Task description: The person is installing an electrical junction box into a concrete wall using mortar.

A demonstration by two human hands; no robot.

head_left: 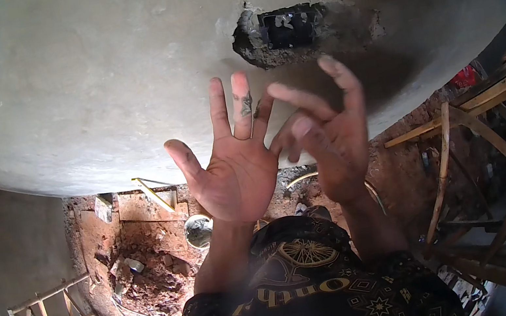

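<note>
My left hand [236,177] is raised with the palm turned up toward me and its fingers spread, holding nothing. A grey smear, like wet mortar, marks its middle finger. My right hand [338,144] is beside it, partly blurred, with some fingers stretched out and others bent. Its fingers overlap the little-finger side of the left hand; whether they touch cannot be made out. Beyond both hands is a grey plastered wall [102,82]. A rough hole in it holds a black recessed box [287,28], with broken edges around it.
A bucket [199,231] with grey contents stands on the dirt floor below. Rubble [152,273] and a flat board [142,207] lie to the left. A wooden ladder-like frame [59,314] is at the lower left; wooden poles [444,174] stand at the right.
</note>
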